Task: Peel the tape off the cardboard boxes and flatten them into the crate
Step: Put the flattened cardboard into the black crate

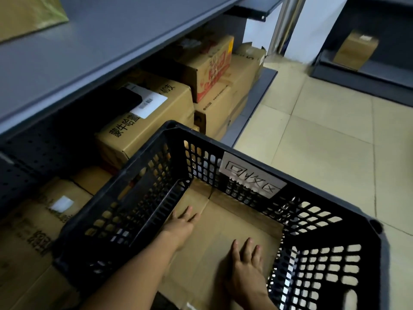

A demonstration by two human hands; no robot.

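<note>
Crate [125, 175], one; flattened cardboard [234, 220], perhaps one.

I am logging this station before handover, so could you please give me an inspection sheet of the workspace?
Surface: beige tiled floor.
Job's things: black crate with flattened cardboard lying on its bottom; closed cardboard boxes on the lower shelf beside it.
Clutter: nothing seen.
Grippers: left hand and right hand inside the crate, fingers straight, resting on the cardboard.
Cables: nothing seen.
Surroundings: grey metal shelving; handwritten paper label on the crate's far wall; another box on a far shelf.
</note>
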